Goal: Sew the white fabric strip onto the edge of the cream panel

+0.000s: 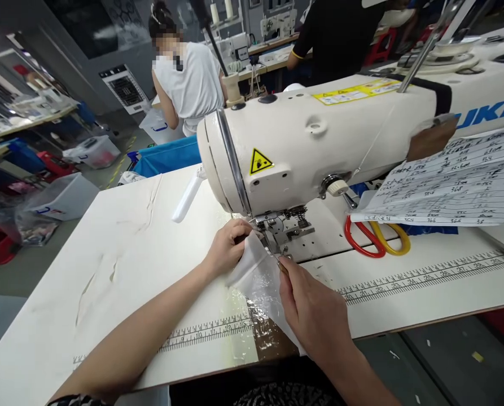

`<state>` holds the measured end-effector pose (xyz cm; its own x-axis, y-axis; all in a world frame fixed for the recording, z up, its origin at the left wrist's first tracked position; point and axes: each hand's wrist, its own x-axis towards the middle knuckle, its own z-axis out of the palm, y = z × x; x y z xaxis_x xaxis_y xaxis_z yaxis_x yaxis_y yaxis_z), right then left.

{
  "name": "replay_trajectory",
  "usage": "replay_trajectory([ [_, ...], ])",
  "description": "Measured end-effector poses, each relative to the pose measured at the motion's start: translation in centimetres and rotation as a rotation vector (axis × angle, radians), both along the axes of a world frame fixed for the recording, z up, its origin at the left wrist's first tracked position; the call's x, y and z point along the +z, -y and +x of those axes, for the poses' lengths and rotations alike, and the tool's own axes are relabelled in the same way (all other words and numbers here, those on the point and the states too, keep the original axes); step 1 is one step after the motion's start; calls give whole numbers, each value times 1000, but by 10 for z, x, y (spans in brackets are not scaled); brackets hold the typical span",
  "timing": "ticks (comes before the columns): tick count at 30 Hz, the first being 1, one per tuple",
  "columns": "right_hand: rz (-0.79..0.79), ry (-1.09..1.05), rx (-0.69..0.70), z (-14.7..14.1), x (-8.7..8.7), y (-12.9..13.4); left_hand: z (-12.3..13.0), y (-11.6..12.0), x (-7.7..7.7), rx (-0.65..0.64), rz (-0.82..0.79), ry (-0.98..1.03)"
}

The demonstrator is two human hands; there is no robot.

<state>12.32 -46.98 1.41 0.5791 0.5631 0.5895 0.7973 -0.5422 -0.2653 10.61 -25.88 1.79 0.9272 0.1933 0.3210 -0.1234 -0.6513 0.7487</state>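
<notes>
My left hand (pixel 229 243) is closed on the upper left edge of a thin white piece of fabric (pixel 258 279), right beside the needle area of a white sewing machine (pixel 294 146). My right hand (pixel 315 307) is closed around a slim metal tool (pixel 272 255). Its thin tip points up and left to the fabric by the presser foot (pixel 268 234); most of the handle is hidden in my fingers, and I cannot tell whether it is an awl or tweezers. The fabric hangs down between my hands toward the table's front edge.
Red-and-yellow-handled scissors (pixel 374 239) lie right of the needle area, partly under handwritten paper sheets (pixel 450 180). A ruler strip (pixel 404 285) runs along the table (pixel 120 248). A blue cloth bin (pixel 167 157) stands behind. Two people (pixel 188 79) are farther back.
</notes>
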Motion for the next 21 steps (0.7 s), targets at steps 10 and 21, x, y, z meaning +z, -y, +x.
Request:
replay_trajectory([
  [10, 9, -11, 4, 4, -1, -3, 0, 1, 1, 7, -2, -35],
  [21, 12, -2, 27, 2, -1, -3, -1, 1, 3, -9, 81, -39],
])
